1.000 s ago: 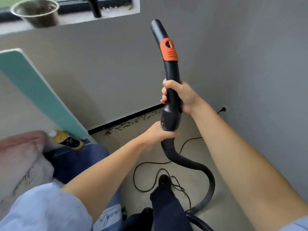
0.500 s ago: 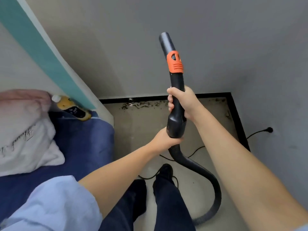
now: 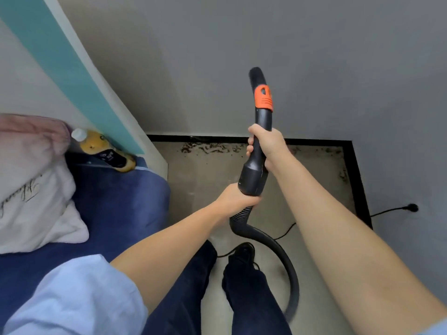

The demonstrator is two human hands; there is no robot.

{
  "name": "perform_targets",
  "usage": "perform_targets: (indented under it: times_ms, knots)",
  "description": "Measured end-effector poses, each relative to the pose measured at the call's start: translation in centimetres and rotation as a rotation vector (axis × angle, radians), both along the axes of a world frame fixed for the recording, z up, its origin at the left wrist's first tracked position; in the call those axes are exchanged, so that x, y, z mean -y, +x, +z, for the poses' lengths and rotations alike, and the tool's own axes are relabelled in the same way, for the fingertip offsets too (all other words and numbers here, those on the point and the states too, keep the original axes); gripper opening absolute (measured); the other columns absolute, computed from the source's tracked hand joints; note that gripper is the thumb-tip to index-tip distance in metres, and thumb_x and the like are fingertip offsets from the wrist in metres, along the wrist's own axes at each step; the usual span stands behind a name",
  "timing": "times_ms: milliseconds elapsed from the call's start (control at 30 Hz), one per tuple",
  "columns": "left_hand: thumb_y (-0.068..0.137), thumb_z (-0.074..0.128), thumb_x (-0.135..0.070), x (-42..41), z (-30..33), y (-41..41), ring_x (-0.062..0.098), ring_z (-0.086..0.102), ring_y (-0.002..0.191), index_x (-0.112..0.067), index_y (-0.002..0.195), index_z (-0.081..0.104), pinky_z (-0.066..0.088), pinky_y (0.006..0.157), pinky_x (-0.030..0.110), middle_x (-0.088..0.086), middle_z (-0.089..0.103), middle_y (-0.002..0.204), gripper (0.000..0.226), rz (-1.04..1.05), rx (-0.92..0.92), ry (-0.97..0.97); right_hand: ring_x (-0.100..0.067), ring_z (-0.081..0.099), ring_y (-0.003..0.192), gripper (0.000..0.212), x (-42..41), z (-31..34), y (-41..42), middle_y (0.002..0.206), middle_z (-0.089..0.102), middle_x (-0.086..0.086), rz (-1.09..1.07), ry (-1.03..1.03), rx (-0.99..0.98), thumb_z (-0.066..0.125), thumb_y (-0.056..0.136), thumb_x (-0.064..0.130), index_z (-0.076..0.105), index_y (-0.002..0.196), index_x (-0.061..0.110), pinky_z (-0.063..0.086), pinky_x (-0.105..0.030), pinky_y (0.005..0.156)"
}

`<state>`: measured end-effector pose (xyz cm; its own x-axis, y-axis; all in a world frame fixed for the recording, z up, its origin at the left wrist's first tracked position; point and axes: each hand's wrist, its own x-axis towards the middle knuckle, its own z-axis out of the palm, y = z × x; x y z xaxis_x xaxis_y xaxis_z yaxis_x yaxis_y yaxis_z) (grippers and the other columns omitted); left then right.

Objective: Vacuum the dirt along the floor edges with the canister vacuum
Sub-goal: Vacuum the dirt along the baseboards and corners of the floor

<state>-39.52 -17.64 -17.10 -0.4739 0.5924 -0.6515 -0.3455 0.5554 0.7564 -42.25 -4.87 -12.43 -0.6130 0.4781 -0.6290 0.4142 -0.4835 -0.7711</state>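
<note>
pillow [image 3: 33, 189]: dark handwritten-style script on the white cover, too slanted and cut off to read.
bottle [image 3: 106, 152]: black label with small white marks, too blurred to read.
vacuum handle [image 3: 252, 175]: a tiny pale mark low on the black collar, not legible.

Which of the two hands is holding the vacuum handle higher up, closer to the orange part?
The right hand, wrapped round the handle below the orange collar. The left hand grips where the hose begins.
</note>
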Motion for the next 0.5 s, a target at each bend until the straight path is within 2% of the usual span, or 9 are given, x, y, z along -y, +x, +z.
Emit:
perform_targets:
  times_ms: [100, 267, 400, 500]
  knots:
    - [0.079, 0.065, -0.013, 0.7, -3.1, -1.7, 0.016, 0.054, 0.068, -0.017, 0.077, 0.055, 0.041, 0.065, 0.027, -0.001, 0.059, 0.072, 0.011, 0.041, 0.001, -0.039, -0.013, 0.043, 0.038, 0.011, 1.2, -3.0, -1.8, 0.059, 0.046, -0.004, -0.116, 0.088, 0.072, 0.056, 0.087, 0.007, 0.045, 0.085, 0.011, 0.042, -0.021, 0.043]
    - [0.080, 0.071, -0.016, 1.7, -8.8, -6.1, 0.011, 0.056, 0.072, -0.019, 0.081, 0.058, 0.044, 0.067, 0.022, -0.005, 0.061, 0.076, 0.014, 0.017, 0.109, 0.011, -0.015, 0.051, 0.046, 0.012, 1.9, -8.9, -4.6, 0.061, 0.052, -0.003, 0.055, -0.086, -0.012, 0.058, 0.091, 0.009, 0.047, 0.086, 0.013, 0.048, -0.028, 0.053]
    - [0.079, 0.072, -0.015, 0.6, -17.8, -9.1, 0.013, 0.057, 0.069, -0.018, 0.073, 0.059, 0.046, 0.075, 0.028, -0.002, 0.062, 0.071, 0.015, 0.004, 0.192, 0.005, -0.015, 0.047, 0.043, 0.014, 0.7, -18.8, -7.9, 0.057, 0.050, -0.003, -0.020, -0.085, 0.128, 0.053, 0.087, 0.005, 0.045, 0.078, 0.012, 0.044, -0.026, 0.050]
    - [0.081, 0.071, -0.017, -0.6, -26.7, -9.2, 0.013, 0.056, 0.065, -0.018, 0.069, 0.059, 0.046, 0.073, 0.025, -0.001, 0.061, 0.069, 0.017, 0.032, 0.214, -0.026, -0.012, 0.045, 0.037, 0.018, -0.2, -28.7, -8.9, 0.048, 0.049, 0.001, 0.052, -0.115, 0.201, 0.052, 0.086, 0.007, 0.046, 0.071, 0.013, 0.042, -0.022, 0.045]
